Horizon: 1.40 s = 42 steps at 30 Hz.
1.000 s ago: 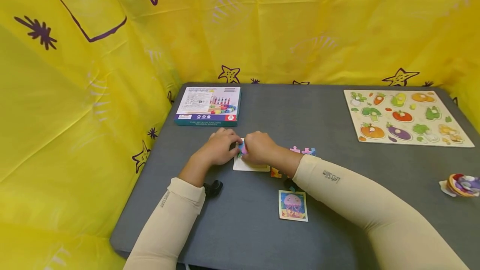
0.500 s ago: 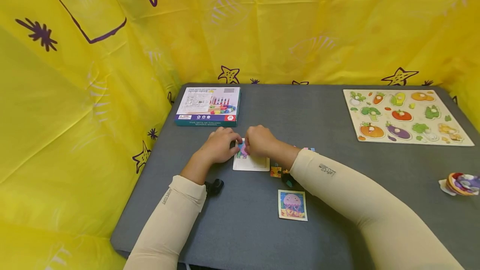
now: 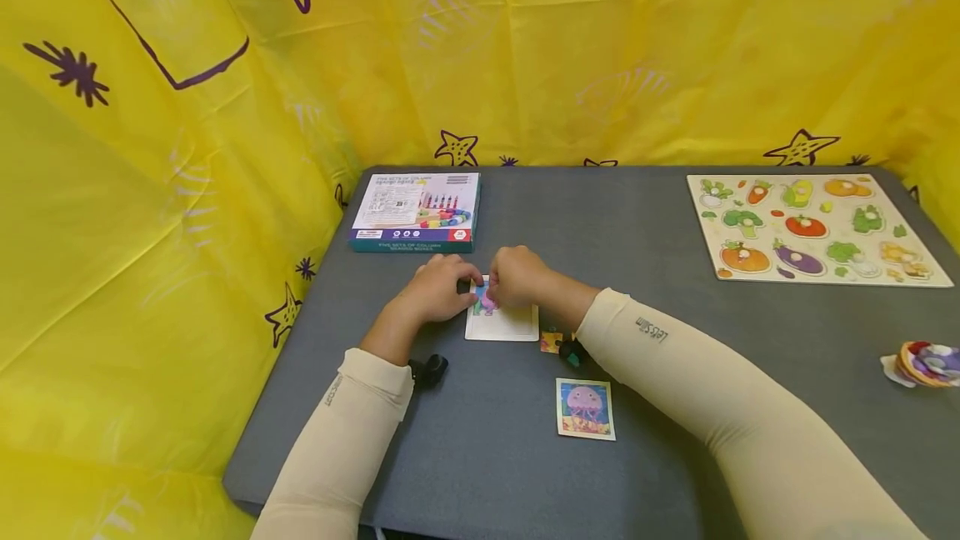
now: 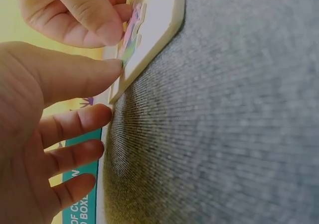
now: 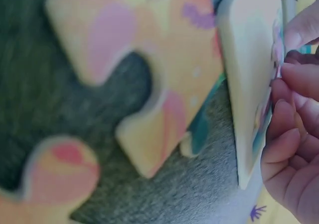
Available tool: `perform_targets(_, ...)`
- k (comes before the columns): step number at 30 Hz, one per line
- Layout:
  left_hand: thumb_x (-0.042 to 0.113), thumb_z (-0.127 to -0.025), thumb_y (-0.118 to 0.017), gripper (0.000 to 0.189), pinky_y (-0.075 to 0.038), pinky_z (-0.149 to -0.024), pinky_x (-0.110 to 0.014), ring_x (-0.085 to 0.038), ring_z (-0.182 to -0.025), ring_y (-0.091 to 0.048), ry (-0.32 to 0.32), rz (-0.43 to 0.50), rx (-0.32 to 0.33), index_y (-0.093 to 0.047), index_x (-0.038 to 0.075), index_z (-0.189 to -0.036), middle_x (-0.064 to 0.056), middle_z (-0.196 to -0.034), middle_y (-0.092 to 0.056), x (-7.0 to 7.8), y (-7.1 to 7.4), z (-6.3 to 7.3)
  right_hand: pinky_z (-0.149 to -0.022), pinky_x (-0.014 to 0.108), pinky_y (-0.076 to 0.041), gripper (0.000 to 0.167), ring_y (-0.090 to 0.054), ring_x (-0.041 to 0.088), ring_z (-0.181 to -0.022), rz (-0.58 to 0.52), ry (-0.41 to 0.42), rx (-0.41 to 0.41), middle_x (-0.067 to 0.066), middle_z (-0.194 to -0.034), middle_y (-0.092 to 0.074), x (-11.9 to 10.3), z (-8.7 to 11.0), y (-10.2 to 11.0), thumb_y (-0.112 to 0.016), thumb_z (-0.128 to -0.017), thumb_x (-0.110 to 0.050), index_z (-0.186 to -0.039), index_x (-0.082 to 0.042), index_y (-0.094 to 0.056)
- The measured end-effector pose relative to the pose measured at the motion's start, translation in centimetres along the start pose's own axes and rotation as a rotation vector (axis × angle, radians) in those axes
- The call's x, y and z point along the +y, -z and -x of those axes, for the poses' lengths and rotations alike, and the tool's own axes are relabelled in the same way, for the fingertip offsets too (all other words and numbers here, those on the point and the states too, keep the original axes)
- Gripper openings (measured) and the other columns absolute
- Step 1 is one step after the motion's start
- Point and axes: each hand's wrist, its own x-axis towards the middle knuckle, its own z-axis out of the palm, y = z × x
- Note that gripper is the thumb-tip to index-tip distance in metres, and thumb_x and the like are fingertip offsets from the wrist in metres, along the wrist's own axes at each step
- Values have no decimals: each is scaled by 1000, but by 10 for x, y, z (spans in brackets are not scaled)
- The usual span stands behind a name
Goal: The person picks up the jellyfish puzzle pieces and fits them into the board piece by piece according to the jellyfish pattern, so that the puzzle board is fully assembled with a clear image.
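Observation:
A small cream puzzle tray (image 3: pixel 501 329) lies on the table with colourful jigsaw pieces (image 3: pixel 480 305) along its left side. My left hand (image 3: pixel 438 288) is at the tray's left edge, its thumb (image 4: pixel 99 74) touching the rim by the pieces and its other visible fingers loosely extended toward the table. Over the tray's far part, my right hand (image 3: pixel 519 277) has curled fingers; in the right wrist view its thumb and forefinger pinch a pinkish puzzle piece (image 5: pixel 276 59), mostly hidden. An orange puzzle piece (image 3: pixel 551 342) lies beside the tray, large in the right wrist view.
A card with a pink jellyfish (image 3: pixel 585 409) lies nearer the front. Behind the hands stands a boxed bead set (image 3: pixel 416 212). A vegetable knob puzzle board (image 3: pixel 817 232) is at the back right, and a colourful ringed toy (image 3: pixel 928 365) at the right. Yellow cloth (image 3: pixel 540 65) surrounds the table.
My right hand has shifted slightly away across the tray, uncovering more of the tray's near part and the pieces at its left. The left hand stays almost in place.

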Motion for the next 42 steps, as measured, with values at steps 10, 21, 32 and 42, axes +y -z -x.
perform_targets(10,26,-93,-72,23,-43,-97,-46,-27,-112,-50,43,90,-10,-76,22,-115,-6,-112,-63,-1,2,-4,-61,27,-44,22,-60,19,-76,-27,-65,-16,0,-74,-67,0,-3,2,-75,-91,-22,-71,-14,-71)
perform_targets(21,27,-95,-70,23,-41,-101,-48,-27,-113,-49,3,-29,-10,-72,22,-117,-6,-115,-62,6,2,-4,-60,27,-44,16,-59,20,-75,0,-14,0,1,-76,-66,12,10,16,-71,-91,-18,-76,-14,-72)
perform_targets(32,35,-95,-71,34,-42,-107,-44,-23,-125,-45,-148,-4,-62,-70,29,-129,-1,-133,-58,6,-4,-2,-83,45,-52,15,-64,26,-92,64,-23,-23,6,-98,-70,75,65,48,-76,-91,-22,-102,-12,-73)
perform_targets(42,32,-94,-73,39,-42,-107,-45,-25,-125,-44,-178,-15,-93,-69,30,-133,-4,-135,-55,11,-2,-3,-85,46,-48,43,-54,26,-93,114,-42,-31,9,-100,-61,101,93,38,-90,-77,-32,-106,-8,-69)
